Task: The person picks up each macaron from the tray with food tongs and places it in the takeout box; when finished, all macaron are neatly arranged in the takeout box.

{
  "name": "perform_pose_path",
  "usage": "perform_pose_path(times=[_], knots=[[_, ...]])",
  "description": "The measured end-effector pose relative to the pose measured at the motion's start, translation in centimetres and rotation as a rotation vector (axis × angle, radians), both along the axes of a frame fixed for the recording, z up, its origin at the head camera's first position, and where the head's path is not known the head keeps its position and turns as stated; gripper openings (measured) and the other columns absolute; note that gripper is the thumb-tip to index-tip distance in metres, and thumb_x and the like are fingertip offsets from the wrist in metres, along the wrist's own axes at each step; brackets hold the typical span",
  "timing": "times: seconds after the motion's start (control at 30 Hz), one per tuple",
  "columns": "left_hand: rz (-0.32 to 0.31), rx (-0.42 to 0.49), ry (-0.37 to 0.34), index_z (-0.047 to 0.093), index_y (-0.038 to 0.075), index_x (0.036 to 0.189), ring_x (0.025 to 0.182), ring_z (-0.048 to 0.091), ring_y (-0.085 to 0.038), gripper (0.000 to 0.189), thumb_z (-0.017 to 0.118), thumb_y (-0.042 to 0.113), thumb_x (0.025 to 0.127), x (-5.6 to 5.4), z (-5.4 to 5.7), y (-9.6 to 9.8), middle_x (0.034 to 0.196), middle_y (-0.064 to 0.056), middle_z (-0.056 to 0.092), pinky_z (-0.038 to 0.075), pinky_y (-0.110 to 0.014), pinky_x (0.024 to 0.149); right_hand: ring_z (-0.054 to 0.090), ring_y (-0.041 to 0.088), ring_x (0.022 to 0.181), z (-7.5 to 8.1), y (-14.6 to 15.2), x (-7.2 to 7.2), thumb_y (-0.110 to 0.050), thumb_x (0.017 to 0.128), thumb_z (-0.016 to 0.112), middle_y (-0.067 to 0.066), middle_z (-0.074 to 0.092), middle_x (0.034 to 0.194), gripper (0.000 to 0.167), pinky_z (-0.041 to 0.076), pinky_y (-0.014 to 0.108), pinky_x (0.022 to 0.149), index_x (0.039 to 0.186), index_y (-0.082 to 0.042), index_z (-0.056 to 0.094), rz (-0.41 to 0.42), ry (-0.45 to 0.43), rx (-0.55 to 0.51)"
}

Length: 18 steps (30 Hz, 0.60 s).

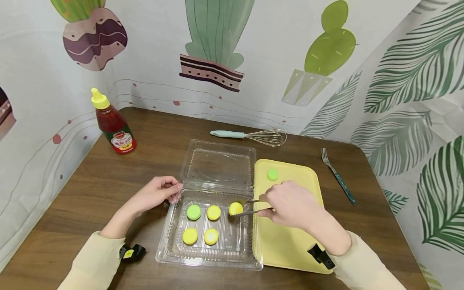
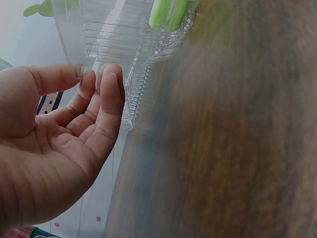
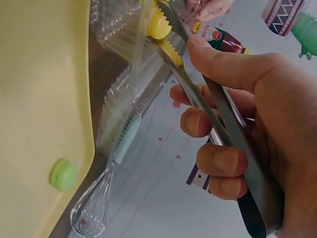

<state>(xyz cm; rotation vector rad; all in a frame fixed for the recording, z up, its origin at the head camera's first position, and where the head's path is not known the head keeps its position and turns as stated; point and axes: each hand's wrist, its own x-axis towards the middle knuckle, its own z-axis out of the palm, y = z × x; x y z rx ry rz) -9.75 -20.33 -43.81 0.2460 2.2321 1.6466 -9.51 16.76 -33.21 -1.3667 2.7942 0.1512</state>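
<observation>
My right hand grips metal tongs. Their toothed tips stand on either side of a yellow macaron at the right of the clear plastic box. In the same box sit a green macaron and several other yellow ones, such as the yellow macaron at front left. My left hand pinches the box's edge near the hinge between thumb and fingers, seen close up in the left wrist view. The transparent lid lies folded back behind the box.
Right of the box lies a yellow tray, with one green macaron near its far end. A whisk lies behind the lid, a fork right of the tray. A red sauce bottle stands at the table's back left.
</observation>
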Motion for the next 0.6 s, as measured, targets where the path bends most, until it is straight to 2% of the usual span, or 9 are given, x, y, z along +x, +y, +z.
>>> perform_pose_path(times=[0.23,0.6], knots=[[0.001,-0.006,0.002,0.062,-0.003,0.092,0.066,0.058,-0.017,0.023,0.058,0.016,0.102,0.0,0.1,0.0,0.075,-0.009,0.062,0.050,-0.030,0.060,0.037,0.008,0.047,-0.8,-0.5,0.2,-0.044,0.081,0.080,-0.016,0.045,0.058,0.036,0.038,0.029,0.045,0.064,-0.022,0.057,-0.011,-0.024,0.017],[0.003,-0.003,-0.005,0.062,-0.004,0.092,0.066,0.058,-0.017,0.024,0.058,0.018,0.102,0.0,0.0,0.0,0.075,-0.009,0.062,0.049,-0.030,0.059,0.039,0.010,0.049,-1.7,-1.1,0.2,-0.045,0.081,0.079,-0.013,0.047,0.058,0.036,0.043,0.031,0.048,0.064,-0.019,0.060,-0.040,-0.041,0.054]])
